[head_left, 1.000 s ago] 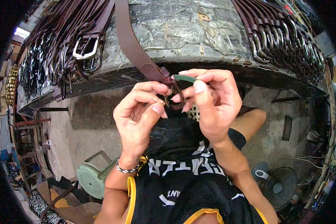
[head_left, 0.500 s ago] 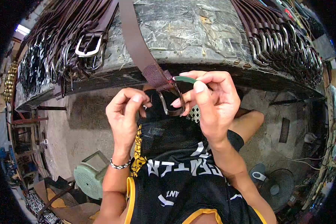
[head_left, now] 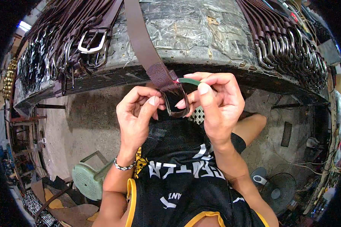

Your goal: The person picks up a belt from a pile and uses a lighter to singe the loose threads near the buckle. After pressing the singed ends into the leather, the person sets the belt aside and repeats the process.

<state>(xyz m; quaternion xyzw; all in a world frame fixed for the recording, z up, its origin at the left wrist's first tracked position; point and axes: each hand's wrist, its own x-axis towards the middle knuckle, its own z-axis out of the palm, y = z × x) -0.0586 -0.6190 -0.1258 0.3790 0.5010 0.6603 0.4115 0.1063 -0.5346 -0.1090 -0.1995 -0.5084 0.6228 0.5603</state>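
Note:
A brown leather belt [head_left: 142,36] hangs over the bench edge toward me, its folded, grained end carrying a dark shiny belt buckle [head_left: 187,104]. My right hand [head_left: 221,100] pinches a slim curved green strip [head_left: 191,81] between thumb and forefinger. The strip's pale tip meets the belt's side just above the buckle, beside a small reddish spot. Lower fingers of this hand rest at the buckle's right side. My left hand [head_left: 138,111] is closed in a pinch beside the buckle's left side; whatever its fingertips hold is too small to make out.
Bundles of brown belts with metal buckles lie on the left [head_left: 91,41] and right [head_left: 280,47] of the tape-covered bench [head_left: 189,26]. Below are a green plastic stool [head_left: 88,181], leather scraps [head_left: 70,212] and a fan [head_left: 279,192] on the floor.
My left hand has moved right and slightly up, reaching the buckle's left side. The belt has shifted slightly right. My right hand keeps its pinch on the green strip.

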